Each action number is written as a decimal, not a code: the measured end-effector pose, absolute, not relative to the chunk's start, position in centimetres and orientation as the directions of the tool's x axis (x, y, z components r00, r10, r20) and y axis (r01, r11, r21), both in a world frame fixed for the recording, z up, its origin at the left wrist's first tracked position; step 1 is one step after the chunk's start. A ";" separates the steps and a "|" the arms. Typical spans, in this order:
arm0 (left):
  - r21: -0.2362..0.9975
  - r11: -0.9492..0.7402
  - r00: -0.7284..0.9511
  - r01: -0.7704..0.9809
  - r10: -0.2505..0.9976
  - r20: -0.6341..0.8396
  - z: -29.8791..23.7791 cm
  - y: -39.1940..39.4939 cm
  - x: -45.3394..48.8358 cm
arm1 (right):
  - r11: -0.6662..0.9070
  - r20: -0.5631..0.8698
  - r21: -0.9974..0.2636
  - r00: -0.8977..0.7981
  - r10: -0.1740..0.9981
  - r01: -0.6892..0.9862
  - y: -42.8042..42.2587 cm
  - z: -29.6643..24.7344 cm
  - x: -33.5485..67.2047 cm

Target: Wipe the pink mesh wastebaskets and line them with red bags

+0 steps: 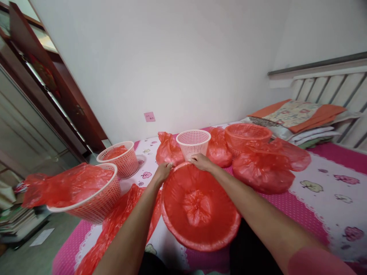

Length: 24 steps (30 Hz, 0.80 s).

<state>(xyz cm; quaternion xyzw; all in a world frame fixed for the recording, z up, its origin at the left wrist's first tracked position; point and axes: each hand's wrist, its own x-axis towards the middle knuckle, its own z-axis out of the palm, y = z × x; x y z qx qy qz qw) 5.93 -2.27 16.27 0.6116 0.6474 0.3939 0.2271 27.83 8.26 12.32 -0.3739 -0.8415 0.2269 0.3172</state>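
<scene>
In front of me a basket is lined with a red plastic bag [200, 206], which covers its inside and wraps over its rim. The bag's gathered bottom shows as a crumpled knot in the middle. My left hand [164, 171] is closed at the far left of the rim, fingers pinching the bag's edge there. At the far side of the same rim, my right hand [201, 162] grips the bag's edge, its fingers partly hidden. Just beyond the right hand stands a small pale pink basket [194, 142].
Two pink baskets [99, 206] with red plastic inside stand on the left, near a loose red bag [123, 217]. Red bags [263, 172] and a red-lined basket [248, 133] lie at the right. Folded cloths [301, 114] are stacked by the headboard [332, 91]; a wall is behind.
</scene>
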 end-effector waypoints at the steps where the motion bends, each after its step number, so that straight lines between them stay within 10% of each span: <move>1: 0.785 -0.059 -0.122 0.616 0.978 0.169 16.2 -1.8 6.3 | 0.617 0.366 -0.619 -0.517 0.774 0.486 7.9 12.4 27.9; 24: 0.733 -0.113 -0.083 0.671 0.971 0.226 14.3 -3.6 8.0 | 0.364 0.244 -0.820 -0.305 0.920 0.442 5.0 12.9 36.9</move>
